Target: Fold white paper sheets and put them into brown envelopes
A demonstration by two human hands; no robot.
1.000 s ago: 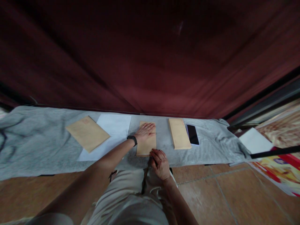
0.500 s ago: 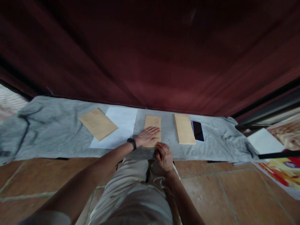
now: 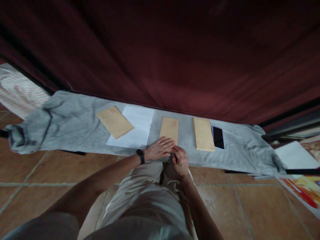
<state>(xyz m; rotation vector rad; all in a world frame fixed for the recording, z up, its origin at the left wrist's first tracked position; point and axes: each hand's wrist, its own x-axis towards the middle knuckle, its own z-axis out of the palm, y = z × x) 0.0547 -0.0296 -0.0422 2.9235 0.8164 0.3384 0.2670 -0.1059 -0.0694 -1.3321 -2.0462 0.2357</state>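
Note:
A tan envelope (image 3: 169, 128) lies lengthwise on a grey cloth (image 3: 75, 126) spread over the tiled floor. My left hand (image 3: 160, 148) rests flat with fingers stretched out on the envelope's near end. My right hand (image 3: 180, 161) is curled with fingers pressed together at the same near edge, right beside the left; what it pinches is hidden. A black band sits on my left wrist. My knees in beige trousers are just below the hands.
A second tan envelope (image 3: 203, 134) and a dark phone (image 3: 218, 137) lie to the right. Left of the hands, a third envelope (image 3: 114, 122) overlaps a white sheet (image 3: 136, 127). A dark red curtain (image 3: 175, 56) hangs behind. Papers (image 3: 295, 155) lie at far right.
My left hand has slid from the far end of the middle envelope down to its near end, meeting the right hand. The view has tilted and shifted, showing more floor on the left.

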